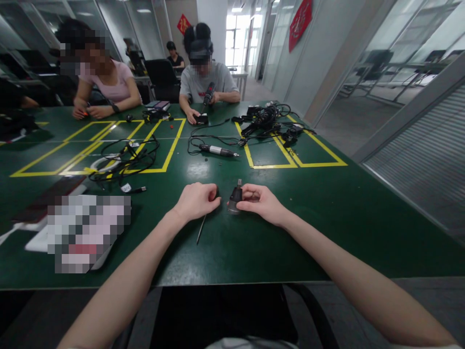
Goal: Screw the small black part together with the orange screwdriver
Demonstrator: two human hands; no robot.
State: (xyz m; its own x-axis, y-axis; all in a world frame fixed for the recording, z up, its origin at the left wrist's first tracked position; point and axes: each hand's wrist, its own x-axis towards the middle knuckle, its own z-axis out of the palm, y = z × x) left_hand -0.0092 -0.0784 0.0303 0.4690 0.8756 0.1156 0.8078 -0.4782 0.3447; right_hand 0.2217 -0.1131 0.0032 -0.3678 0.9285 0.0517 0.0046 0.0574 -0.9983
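We are in an office used as a workshop.
Beyond our right hand (pixel 264 203), the green worktable (pixel 319 191) bears yellow tape (pixel 176 145), a corded hand tool (pixel 218 150) and tangled cables (pixel 267 118); farther past the grip we see an office chair (pixel 162 80), and right of the grip, a glass partition (pixel 428 145).

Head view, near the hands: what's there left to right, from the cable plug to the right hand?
Cable plug → left hand → dark tapered piece → right hand. Left out: the thin metal rod, which overlaps the left hand's span.
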